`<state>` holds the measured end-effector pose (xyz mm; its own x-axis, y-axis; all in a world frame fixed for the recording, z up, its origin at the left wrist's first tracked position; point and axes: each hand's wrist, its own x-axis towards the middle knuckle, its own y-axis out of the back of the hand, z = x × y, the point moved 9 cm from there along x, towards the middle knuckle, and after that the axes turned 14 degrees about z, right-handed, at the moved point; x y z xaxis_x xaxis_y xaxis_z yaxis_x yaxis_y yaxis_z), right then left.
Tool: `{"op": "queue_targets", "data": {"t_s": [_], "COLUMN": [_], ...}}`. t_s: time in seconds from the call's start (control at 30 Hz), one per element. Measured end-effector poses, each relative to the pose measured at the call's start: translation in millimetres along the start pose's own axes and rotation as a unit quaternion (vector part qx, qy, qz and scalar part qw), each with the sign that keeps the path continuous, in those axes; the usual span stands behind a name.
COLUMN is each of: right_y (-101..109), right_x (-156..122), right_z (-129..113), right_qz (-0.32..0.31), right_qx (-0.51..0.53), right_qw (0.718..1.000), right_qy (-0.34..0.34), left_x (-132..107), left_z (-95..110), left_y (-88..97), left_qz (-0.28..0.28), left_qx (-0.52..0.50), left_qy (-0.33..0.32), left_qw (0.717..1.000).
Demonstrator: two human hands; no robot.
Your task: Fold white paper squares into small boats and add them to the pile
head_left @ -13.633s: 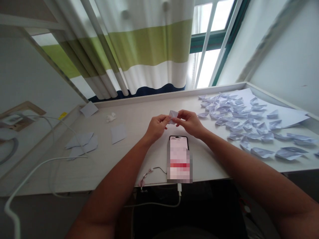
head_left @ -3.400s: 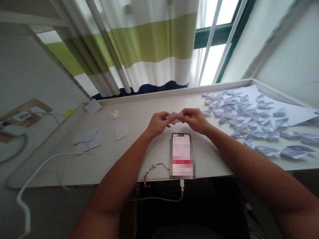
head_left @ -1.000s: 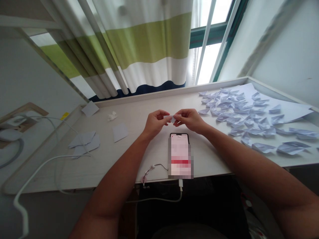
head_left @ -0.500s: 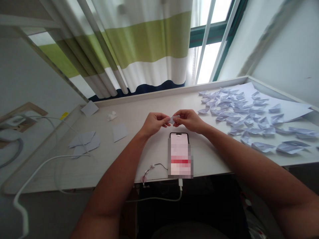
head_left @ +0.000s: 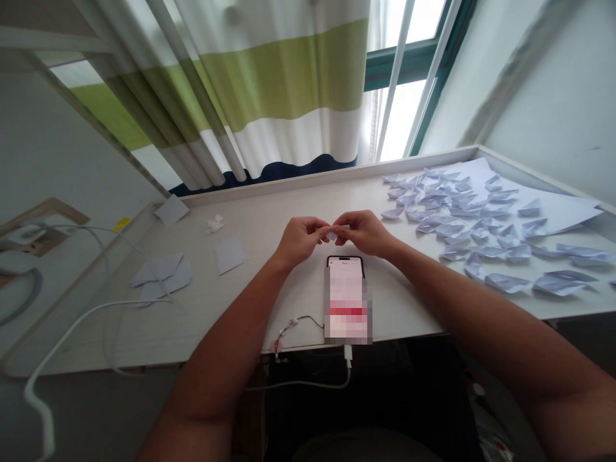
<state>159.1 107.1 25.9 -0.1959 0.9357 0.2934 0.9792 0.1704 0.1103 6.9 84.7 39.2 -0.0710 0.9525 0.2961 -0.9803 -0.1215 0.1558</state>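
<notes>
My left hand (head_left: 299, 239) and my right hand (head_left: 366, 231) meet above the white desk (head_left: 269, 301), fingers pinched together on a small folded white paper piece (head_left: 332, 235). Only a sliver of the paper shows between the fingertips. Just below my hands a phone (head_left: 346, 298) lies face up near the desk's front edge, its screen lit. Several small folded paper boats (head_left: 462, 221) are spread over the desk to the right of my right hand.
Loose white paper squares (head_left: 230, 254) and a small stack (head_left: 161, 274) lie left of my hands. A large white sheet (head_left: 543, 208) sits at the far right. A white cable (head_left: 86, 314) loops at the left. A striped curtain (head_left: 269, 90) and a window stand behind the desk.
My fingertips have drawn closer together around the paper piece, which now shows less. The hands stay in the same spot above the phone.
</notes>
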Motion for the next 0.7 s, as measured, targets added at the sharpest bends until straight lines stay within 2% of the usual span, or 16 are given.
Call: {"op": "queue_targets", "data": {"t_s": [0.13,0.47,0.7], "right_y": [1,4,1], "right_x": [1,3,-2], "right_z": [2,9,1], "right_qz": [0.003,0.004,-0.017], "right_qx": [0.012,0.027,-0.001], "right_qw": [1.0,1.0,1.0], "right_qy": [-0.006,-0.009,-0.005], "left_x": [1,3,-5], "left_z": [0,-11,1], "left_y": [3.3,2.5,-4.9], "left_qz": [0.013,-0.022,-0.059], "left_qx": [0.006,0.033,0.047], "left_qy": [-0.001,0.028,-0.012], "left_qw": [1.0,0.999,0.997]}}
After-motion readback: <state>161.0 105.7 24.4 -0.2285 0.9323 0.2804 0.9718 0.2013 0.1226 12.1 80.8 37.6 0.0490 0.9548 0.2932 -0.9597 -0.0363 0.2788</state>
